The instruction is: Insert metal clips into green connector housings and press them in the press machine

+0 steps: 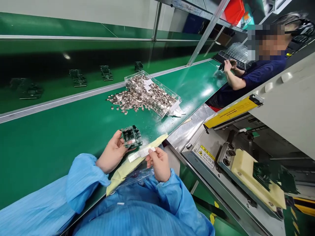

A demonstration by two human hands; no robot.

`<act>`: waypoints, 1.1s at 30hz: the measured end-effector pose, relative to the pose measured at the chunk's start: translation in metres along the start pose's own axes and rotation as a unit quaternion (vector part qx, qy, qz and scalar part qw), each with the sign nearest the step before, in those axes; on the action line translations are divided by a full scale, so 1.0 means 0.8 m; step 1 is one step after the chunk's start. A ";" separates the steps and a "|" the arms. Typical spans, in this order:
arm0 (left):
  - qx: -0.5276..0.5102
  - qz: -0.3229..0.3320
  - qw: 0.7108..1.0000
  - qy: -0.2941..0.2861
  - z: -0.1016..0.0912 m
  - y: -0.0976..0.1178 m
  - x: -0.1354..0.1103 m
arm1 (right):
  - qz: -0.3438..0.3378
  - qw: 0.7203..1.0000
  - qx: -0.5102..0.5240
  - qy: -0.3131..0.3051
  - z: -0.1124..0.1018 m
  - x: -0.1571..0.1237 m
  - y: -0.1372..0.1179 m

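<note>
The board (pixel 132 136) is green, the strip (pixel 140 154) white.

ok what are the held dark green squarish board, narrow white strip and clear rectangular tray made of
Held dark green squarish board: probably circuit laminate, slightly glossy, component-studded. Narrow white strip: paper or plastic film, judging by its thinness; finish unclear. Clear rectangular tray: likely hard plastic, glossy, see-through and shiny-edged.

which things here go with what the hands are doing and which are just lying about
Seemingly part of the job:
circuit board, in the left hand
white strip, in the right hand

Seemingly just lying about, untouched:
clear tray
loose metal parts beside it
warning-labelled machine at right
</note>
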State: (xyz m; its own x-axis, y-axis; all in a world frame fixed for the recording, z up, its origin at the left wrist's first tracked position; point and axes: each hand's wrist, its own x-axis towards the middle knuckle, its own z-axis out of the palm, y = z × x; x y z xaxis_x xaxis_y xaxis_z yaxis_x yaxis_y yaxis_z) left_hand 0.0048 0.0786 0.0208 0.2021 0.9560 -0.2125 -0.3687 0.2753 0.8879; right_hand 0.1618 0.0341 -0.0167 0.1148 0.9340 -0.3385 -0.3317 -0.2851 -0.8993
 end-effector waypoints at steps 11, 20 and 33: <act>-0.058 -0.016 0.997 -0.043 0.041 -0.062 0.017 | 0.078 0.995 -0.057 -0.010 -0.011 -0.013 0.030; 0.083 0.090 0.992 -0.020 0.042 -0.054 0.005 | 0.006 0.997 -0.078 -0.026 -0.006 -0.020 0.043; 0.167 0.081 0.978 -0.098 0.040 -0.068 0.004 | -0.257 0.918 -0.287 0.097 -0.004 -0.019 0.101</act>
State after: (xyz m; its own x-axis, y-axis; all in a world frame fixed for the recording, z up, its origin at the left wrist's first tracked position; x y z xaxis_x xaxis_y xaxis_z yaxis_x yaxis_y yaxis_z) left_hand 0.0550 0.0634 -0.0152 0.3476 0.9376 -0.0057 -0.1004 0.0433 0.9940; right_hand 0.1361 -0.0042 -0.0851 0.3015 0.9367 0.1781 0.3547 0.0632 -0.9328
